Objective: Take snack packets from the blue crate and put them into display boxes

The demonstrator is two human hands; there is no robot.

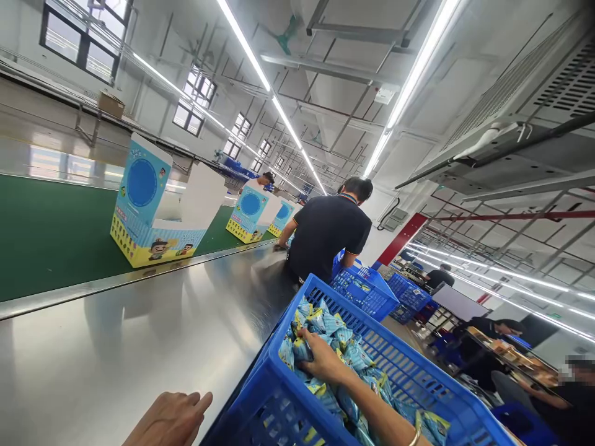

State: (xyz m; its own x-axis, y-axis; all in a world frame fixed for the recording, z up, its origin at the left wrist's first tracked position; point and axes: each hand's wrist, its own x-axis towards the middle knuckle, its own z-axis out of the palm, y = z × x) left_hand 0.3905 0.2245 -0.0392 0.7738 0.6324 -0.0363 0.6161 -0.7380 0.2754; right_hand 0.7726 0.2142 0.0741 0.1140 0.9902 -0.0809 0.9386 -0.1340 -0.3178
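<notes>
From my remote seat I watch the right hand (pixel 323 359) reach into a blue plastic crate (pixel 272 375), thumb and fingers parted around one of the light-blue-and-yellow packets (pixel 357 357) heaped inside; I can't tell whether it grips. My left hand (pixel 170 420) is over the shiny metal surface (pixel 134 347), beside the crate, fingers loosely apart. Past the surface, I see printed cardboard display boxes (pixel 142 201) standing on a green conveyor belt (pixel 51 235); a co-worker (pixel 330 235) bends ahead.

Shiny little blue and yellow bags (pixel 357 357) lie in a messy heap. They sit inside a blue basket (pixel 283 385).
</notes>
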